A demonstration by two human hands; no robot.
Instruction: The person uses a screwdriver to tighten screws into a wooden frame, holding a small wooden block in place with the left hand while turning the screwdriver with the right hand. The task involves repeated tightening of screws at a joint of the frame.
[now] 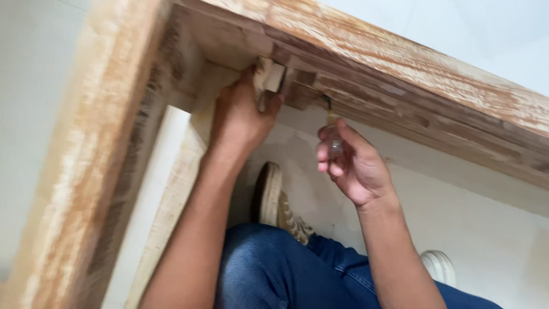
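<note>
My left hand presses a small pale wooden block into the inner corner of a worn wooden frame. My right hand grips a screwdriver with a clear handle; its dark shaft points up into the underside of the frame's upper rail, just right of the block. Both forearms reach up from below.
The frame's thick side post runs down the left. My knee in blue jeans and a patterned shoe lie below the hands. Another shoe tip shows at lower right. White tiled floor lies behind.
</note>
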